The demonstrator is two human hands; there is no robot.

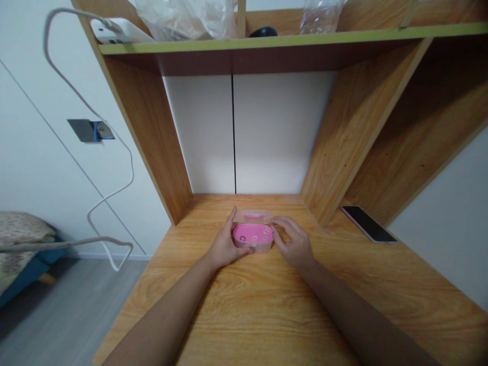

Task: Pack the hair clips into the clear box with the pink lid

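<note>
Translucent pink plastic case (253, 235) lying flat on the tabletop (244, 315), long side across the view, with small round marks on its deeper pink surface and a paler, see-through section along its far side. Exact contents too small to make out.

Left hand (224, 243) at the case's left end, its fingers (231, 222) closed against the left side and near edge. Right hand (294, 245) at the case's right end, its fingers (281, 224) curved over the top corner. Case held in a grasp from both ends, neither hand released.

Well right of the case, a black smartphone (368, 223) lying at an angle on the tabletop, screen dark. Directly behind the case, a white back panel (274, 132) split by a thin dark vertical seam. Above the case, a wooden shelf (259, 46) with a green front edge, bearing a crumpled plastic bag (171, 20), a small black object (263, 32) and a clear plastic package (320, 15). Left of the case, beyond the tabletop's edge, a looping white cable (131, 173) running down a white wall (38, 152) past a dark wall plate (89, 130). Farther left, a bed with patterned bedding (23, 234) above a grey floor (68, 315).
</note>
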